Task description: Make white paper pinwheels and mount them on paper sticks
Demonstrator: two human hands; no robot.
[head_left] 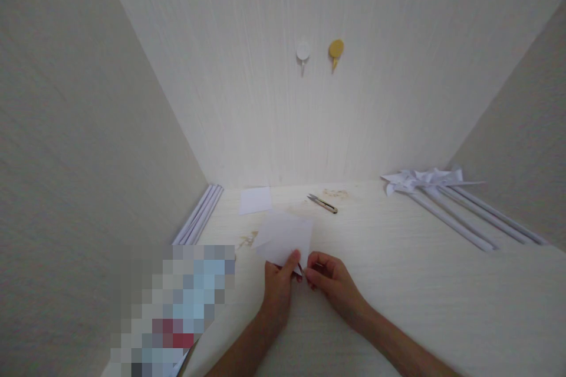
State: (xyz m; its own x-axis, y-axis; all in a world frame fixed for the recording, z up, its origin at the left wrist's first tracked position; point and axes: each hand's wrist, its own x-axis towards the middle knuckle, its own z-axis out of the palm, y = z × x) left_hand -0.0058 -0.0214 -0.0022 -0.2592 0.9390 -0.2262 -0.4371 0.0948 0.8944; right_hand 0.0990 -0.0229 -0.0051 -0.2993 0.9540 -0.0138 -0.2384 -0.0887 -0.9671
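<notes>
My left hand (279,288) grips a square sheet of white paper (285,235) at its near edge, thumb on top and fingers underneath. A narrow dark gap shows in the sheet beside the thumb, near its close right corner. At that corner the fingertips of my right hand (329,280) are pinched together on the paper; the exact contact is small and partly hidden. Beyond the sheet, a pair of thread snips (322,204) lies on the white tabletop (375,306). Another white paper square (255,200) lies flat behind, to the left.
White paper pinwheels (424,179) with rolled paper sticks (481,212) lie at the right. More rolled paper sticks (198,215) rest along the left wall. A blurred-out item (190,300) is at the near left. Two hooks, white (303,51) and yellow (336,49), are on the back wall.
</notes>
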